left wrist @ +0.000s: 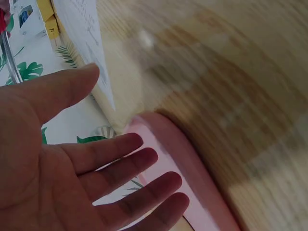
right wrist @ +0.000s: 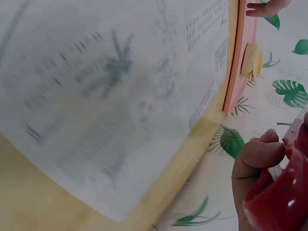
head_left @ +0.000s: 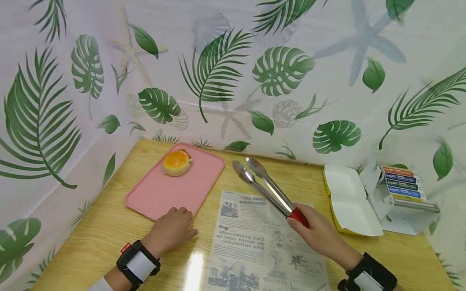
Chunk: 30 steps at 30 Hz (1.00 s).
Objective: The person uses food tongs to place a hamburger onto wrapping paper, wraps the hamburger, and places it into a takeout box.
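Metal tongs (head_left: 281, 194) with red handles (right wrist: 281, 199) are gripped in my right hand (head_left: 322, 233), their two arms spread and tips pointing up and left over the table. My left hand (head_left: 171, 229) is at the near edge of a pink tray (head_left: 171, 196), fingers extended over its rim in the left wrist view and thumb apart. Toward the back of that tray sits a round bun (head_left: 176, 163) with an orange-brown top and some filling showing at its right side. Printed newspaper-style paper (head_left: 240, 238) lies flat on the table below the tongs.
An unfolded white and yellow takeaway box (head_left: 354, 206) lies at the right. Beside it stands a white metal rack (head_left: 398, 216) holding several coloured boxes (head_left: 404, 182). A leaf-patterned curtain (head_left: 225, 76) borders the wooden table (head_left: 94, 238) at the back and sides.
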Each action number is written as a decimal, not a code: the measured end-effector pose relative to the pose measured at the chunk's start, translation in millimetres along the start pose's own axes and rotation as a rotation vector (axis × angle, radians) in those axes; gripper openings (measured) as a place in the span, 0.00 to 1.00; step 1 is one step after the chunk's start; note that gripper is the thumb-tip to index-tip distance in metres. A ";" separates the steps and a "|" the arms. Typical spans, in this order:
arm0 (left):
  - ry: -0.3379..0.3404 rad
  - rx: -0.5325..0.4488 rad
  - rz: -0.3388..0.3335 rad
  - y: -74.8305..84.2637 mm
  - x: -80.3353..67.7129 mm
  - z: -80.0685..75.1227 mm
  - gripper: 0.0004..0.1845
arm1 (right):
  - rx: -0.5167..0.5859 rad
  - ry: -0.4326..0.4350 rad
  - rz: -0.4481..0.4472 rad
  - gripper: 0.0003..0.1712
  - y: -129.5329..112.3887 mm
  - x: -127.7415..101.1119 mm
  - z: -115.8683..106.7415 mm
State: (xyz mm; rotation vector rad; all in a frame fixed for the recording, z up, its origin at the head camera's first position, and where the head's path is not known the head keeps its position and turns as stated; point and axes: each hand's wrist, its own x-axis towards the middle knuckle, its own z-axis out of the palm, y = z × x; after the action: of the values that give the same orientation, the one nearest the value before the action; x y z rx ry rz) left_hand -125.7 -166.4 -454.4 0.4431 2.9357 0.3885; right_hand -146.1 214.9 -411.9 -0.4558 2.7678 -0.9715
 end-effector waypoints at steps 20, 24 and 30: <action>-0.087 0.054 0.032 -13.5 -5.0 2.2 0.29 | -0.326 -0.155 -0.189 0.29 -85.1 118.6 57.3; -0.093 0.064 0.035 -13.4 -5.6 0.1 0.31 | -0.372 -0.151 -0.220 0.30 -98.6 129.7 68.2; -0.108 0.047 0.026 -13.7 -7.3 -4.2 0.32 | -0.411 -0.151 -0.215 0.33 -112.5 144.6 81.4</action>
State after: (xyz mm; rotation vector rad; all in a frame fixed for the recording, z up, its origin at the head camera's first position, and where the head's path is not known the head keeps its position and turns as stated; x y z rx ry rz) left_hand -123.2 -182.3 -453.4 0.4928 2.8423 0.2904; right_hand -235.0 35.1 -412.5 -0.8618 2.8139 -0.3721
